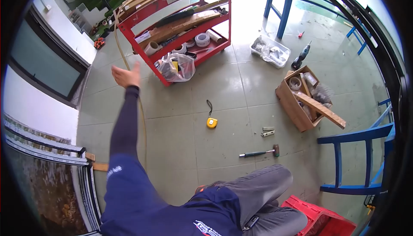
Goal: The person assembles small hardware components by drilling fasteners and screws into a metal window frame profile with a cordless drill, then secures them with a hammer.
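Green-grey floor tiles [223, 85], smooth and glossy, fill the centre of the frame and carry every loose item in view. The left hand [126, 75] is extended at upper left, fingers spread and released, grasping nothing; it hovers nearest the red metal cart [172, 29] at top centre and a thin yellowish hose [142, 120] running down the floor beside the arm. The right hand is not in view.

Hazards, as a judgement:
- The hose lies directly under the outstretched arm. A foot or sleeve catching it is likely to drag it or cause a trip.
- The cart holds long timber boards [180, 23] and white tape rolls [201, 39] on open, tilted shelves. A push at the frame could slide them off.
- A clear plastic bag [177, 67] hangs at the cart's lower edge and may snag a reaching hand.
- The yellow tape measure [211, 122], the hammer [260, 152] with its dark grip, and small metal brackets [267, 131] lie well apart on the floor at centre, each a slip point on glazed tile.
- The cardboard box [297, 102] at right has a wooden plank [325, 110] projecting past its rim, prone to tipping if knocked.

Blue steel frames [357, 158] with square tube sections stand at right. A red ribbed plastic crate [320, 219] sits at bottom right beside the person's grey trousers.
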Demonstrator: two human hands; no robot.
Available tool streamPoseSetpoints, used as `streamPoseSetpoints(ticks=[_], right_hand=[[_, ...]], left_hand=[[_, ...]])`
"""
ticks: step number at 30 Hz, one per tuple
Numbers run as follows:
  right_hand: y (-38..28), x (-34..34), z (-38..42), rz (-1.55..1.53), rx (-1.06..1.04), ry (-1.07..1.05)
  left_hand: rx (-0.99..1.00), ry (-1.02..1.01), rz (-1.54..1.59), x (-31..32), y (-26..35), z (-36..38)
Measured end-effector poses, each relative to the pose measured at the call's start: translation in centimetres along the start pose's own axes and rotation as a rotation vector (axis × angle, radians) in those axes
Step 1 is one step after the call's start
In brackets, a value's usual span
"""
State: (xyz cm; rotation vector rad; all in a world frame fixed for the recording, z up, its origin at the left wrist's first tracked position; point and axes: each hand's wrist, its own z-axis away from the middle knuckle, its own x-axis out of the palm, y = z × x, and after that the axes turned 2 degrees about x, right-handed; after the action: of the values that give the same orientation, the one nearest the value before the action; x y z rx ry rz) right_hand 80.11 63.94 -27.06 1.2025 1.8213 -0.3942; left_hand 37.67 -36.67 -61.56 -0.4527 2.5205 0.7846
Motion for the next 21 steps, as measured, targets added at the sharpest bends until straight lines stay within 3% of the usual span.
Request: streamPoseSetpoints(ticks=[1,3,5,6,8,10,12,13,14,15,16,17,18,19,20,21], right_hand=[[-0.2,-0.3,0.1,0.020,0.012,-0.014],[-0.8,-0.9,0.2,0.043,0.039,-0.045],[-0.1,-0.2,0.1,0.008,0.034,-0.011],[0.3,0.1,0.0,-0.006,0.029,0.004],[1.1,0.5,-0.1,0.014,-0.004,0.040],[3.1,2.0,-0.6,0.071,-0.004,0.090],[-0.8,-0.2,1.2,0.055,-0.051,0.111],[3.3,2.8,0.0,0.183,-0.042,0.222],[1.7,2.1,1.1,0.210,-0.155,0.340],[-2.0,0.6,3.2,0.200,-0.360,0.591],[-6.0,-0.3,5.4,0.179,-0.565,0.847],[-8.6,0.4,7.5,-0.055,-0.708,0.781],[-11.7,1.8,12.2,-0.329,-0.687,0.291],[-14.9,3.3,16.8,-0.699,-0.451,-0.218],[-18.0,4.8,21.5,-0.844,-0.132,-0.511],[-20.0,4.5,25.4,-0.680,-0.233,-0.868]], left_hand=[[-0.165,-0.133,0.161,4.6,-3.9,-4.9],[-0.360,-0.372,0.510,6.6,-4.0,-8.1],[-0.407,-0.592,0.887,0.4,4.8,-10.4],[-0.330,-0.719,0.924,-0.3,7.2,-10.8],[-0.343,-0.734,0.902,0.7,10.7,-11.2],[-0.465,-0.603,0.888,2.2,12.9,-11.4],[-0.481,-0.464,0.758,5.2,14.9,-12.0],[-0.438,-0.389,0.638,7.9,14.4,-13.1],[-0.395,-0.312,0.516,10.4,13.3,-14.2],[-0.305,-0.259,0.436,12.6,12.1,-15.5],[-0.337,-0.178,0.231,9.6,15.8,-13.6],[-0.330,-0.147,0.071,8.5,17.6,-13.1],[-0.314,-0.118,-0.089,7.5,19.7,-13.5],[-0.214,-0.088,-0.203,6.8,21.6,-13.6],[-0.124,-0.054,-0.315,6.2,23.2,-14.1],[-0.100,-0.237,-0.254,4.7,25.3,-16.1]])
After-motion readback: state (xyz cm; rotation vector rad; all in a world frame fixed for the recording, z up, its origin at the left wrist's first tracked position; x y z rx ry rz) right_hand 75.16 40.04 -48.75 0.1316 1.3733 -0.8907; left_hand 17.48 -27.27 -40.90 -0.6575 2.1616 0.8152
